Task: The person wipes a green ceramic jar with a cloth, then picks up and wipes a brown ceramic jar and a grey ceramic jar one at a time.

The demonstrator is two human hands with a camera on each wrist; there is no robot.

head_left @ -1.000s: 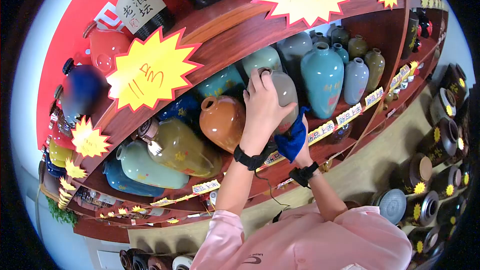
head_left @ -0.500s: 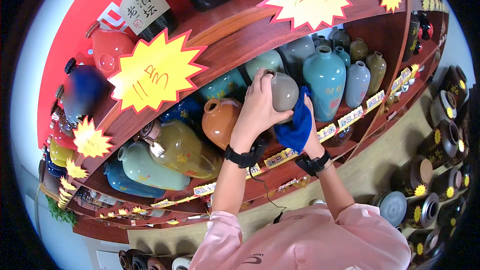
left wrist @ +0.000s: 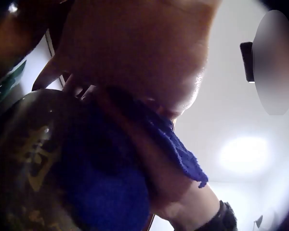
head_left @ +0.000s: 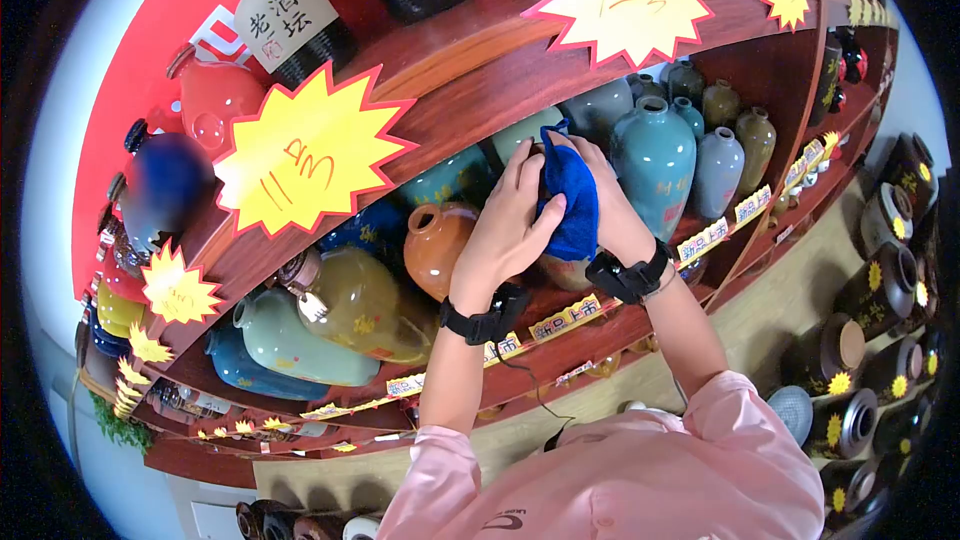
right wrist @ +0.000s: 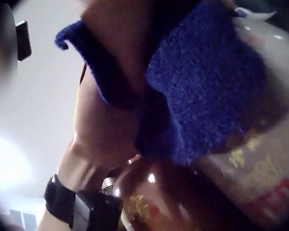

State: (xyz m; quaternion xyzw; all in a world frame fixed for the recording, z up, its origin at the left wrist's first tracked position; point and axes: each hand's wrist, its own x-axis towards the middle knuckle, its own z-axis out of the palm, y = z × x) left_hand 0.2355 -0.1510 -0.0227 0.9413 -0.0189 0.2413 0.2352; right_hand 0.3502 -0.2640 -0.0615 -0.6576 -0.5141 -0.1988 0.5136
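A grey jar (head_left: 566,274) is mostly covered by a blue cloth (head_left: 573,208) in the head view; its lower part shows beneath. My left hand (head_left: 508,223) grips the jar's left side around the shoulder, its thumb reaching over the cloth. From the right, my right hand (head_left: 612,202) holds the cloth against the jar, fingers near the mouth. Gold characters show on the jar (left wrist: 36,159) beside the cloth in the left wrist view. In the right wrist view, gold characters and a red mark lie on the jar (right wrist: 265,178) below the cloth.
An orange jar (head_left: 438,245) stands left of my left hand, with an olive jar (head_left: 365,300) beyond. A tall teal jar (head_left: 655,160) is close on the right. Label strips (head_left: 565,318) line the shelf's front edge; a starburst sign (head_left: 620,0) hangs above.
The right hand has brought the blue cloth up from the jar's lower right side over its front and top. The left hand stays at the jar's left, its thumb now over the cloth.
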